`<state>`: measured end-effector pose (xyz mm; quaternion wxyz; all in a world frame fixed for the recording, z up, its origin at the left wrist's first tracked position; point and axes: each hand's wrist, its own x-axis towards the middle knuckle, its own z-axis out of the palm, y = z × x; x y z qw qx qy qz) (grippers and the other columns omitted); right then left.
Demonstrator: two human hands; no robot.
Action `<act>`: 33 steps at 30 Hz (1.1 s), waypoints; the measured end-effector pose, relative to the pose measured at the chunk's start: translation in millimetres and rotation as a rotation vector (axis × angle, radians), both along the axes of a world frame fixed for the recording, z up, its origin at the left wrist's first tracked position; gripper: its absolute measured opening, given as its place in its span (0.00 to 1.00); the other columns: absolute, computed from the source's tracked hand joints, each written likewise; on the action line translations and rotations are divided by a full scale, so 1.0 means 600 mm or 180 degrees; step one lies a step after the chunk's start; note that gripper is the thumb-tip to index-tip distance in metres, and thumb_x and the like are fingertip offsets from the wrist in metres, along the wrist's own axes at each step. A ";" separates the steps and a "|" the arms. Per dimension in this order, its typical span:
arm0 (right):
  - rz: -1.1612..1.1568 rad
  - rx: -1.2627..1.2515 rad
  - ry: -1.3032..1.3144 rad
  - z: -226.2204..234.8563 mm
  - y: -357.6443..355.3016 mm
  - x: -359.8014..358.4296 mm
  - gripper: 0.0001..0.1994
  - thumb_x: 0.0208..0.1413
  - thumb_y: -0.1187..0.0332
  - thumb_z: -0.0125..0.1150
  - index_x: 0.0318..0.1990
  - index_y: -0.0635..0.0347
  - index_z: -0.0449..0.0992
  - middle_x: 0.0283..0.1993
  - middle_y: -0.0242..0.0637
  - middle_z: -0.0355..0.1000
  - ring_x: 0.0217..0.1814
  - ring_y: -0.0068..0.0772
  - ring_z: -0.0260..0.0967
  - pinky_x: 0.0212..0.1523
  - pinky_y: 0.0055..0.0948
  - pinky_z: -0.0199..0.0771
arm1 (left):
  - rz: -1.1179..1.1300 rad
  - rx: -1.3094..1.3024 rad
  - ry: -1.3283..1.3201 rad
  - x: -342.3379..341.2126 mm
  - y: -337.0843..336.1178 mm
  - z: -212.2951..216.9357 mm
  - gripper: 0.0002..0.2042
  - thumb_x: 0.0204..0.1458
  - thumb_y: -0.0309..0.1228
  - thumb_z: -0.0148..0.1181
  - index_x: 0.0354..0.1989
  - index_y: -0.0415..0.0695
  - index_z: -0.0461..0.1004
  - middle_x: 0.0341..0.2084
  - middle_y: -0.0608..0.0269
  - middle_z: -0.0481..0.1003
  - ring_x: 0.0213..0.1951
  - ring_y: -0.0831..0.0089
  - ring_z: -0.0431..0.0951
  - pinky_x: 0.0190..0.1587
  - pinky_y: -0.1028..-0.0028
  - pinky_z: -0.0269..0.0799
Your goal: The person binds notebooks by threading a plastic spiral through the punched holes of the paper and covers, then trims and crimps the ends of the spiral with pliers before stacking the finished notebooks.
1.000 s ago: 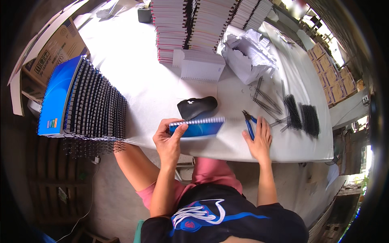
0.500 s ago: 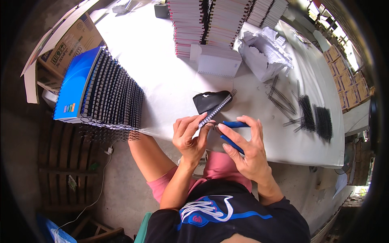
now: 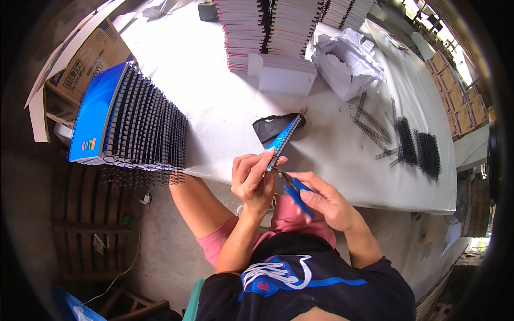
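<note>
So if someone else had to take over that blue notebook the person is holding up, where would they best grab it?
Probably the flat blue cover of the notebook, pinched across its thickness from the open side away from the spiral. The left hand already holds its lower end, and the pliers in the right hand sit at the wire's near tip, so the spiral edge is taken up and bumpy.

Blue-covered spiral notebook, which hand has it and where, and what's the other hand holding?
Left hand grips the blue-covered spiral notebook at its near end; right hand holds blue-handled pliers by the handles.
</note>
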<state>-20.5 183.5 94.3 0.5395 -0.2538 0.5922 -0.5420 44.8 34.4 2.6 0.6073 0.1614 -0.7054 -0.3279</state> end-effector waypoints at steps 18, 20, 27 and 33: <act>-0.1147 -0.1951 0.2161 -0.021 -0.092 -0.051 0.28 0.56 0.69 0.57 0.64 0.56 0.57 0.64 0.44 0.57 0.65 0.37 0.56 0.64 0.39 0.54 | -0.1116 0.1510 0.1602 0.077 -0.008 0.135 0.14 0.59 0.27 0.52 0.51 0.37 0.63 0.43 0.61 0.67 0.40 0.80 0.68 0.46 0.78 0.65; -0.0657 -0.3327 0.0707 -0.008 -0.153 -0.064 0.29 0.49 0.85 0.58 0.61 0.60 0.62 0.56 0.40 0.68 0.55 0.27 0.67 0.56 0.29 0.66 | -0.0535 0.0459 0.1275 0.110 -0.027 0.181 0.16 0.58 0.30 0.53 0.51 0.37 0.63 0.44 0.56 0.67 0.42 0.75 0.69 0.48 0.74 0.65; 0.0247 -0.2854 -0.0217 0.211 -0.432 -0.004 0.22 0.52 0.72 0.64 0.55 0.64 0.68 0.44 0.42 0.73 0.41 0.26 0.73 0.40 0.26 0.78 | 0.1647 0.0078 0.0897 0.220 -0.213 0.281 0.28 0.61 0.44 0.47 0.62 0.35 0.56 0.55 0.53 0.63 0.58 0.68 0.62 0.61 0.69 0.54; 0.0010 -0.3243 -0.0402 0.285 -0.535 -0.029 0.17 0.57 0.72 0.46 0.54 0.63 0.63 0.34 0.37 0.70 0.40 0.29 0.67 0.47 0.31 0.68 | 0.1064 0.0534 0.0231 0.189 -0.266 0.213 0.31 0.61 0.55 0.37 0.57 0.37 0.62 0.48 0.51 0.68 0.53 0.66 0.66 0.57 0.71 0.58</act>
